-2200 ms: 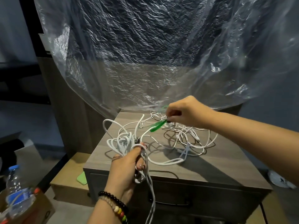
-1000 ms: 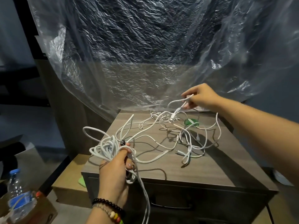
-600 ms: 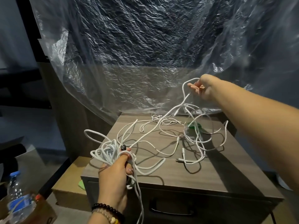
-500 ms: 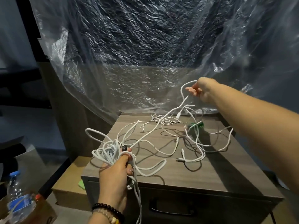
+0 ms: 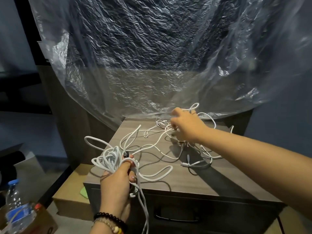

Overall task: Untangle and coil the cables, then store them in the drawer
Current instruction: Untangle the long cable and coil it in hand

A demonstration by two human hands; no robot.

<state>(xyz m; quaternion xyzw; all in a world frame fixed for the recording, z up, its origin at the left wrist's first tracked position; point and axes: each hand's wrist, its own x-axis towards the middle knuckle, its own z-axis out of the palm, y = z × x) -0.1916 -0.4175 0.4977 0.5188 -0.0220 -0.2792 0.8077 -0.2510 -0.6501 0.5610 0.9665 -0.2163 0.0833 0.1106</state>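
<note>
At lower centre the left hand (image 5: 116, 181) grips a loose bundle (image 5: 108, 159) of round, smooth white cable, while the right hand (image 5: 184, 126), fingers curled into the tangled white cables (image 5: 168, 146) sprawling leftward across the wood-grain cabinet top (image 5: 219, 179), sits below crinkled clear plastic sheeting (image 5: 152, 65).

Cables (image 5: 162, 149) atop cabinet (image 5: 211, 179), drawer (image 5: 211, 215) beneath, bottle (image 5: 16, 205) left.

Crinkled clear plastic sheet (image 5: 152, 68) hanging behind, water bottle (image 5: 16, 210) lower left, cardboard box (image 5: 70, 198) on floor
</note>
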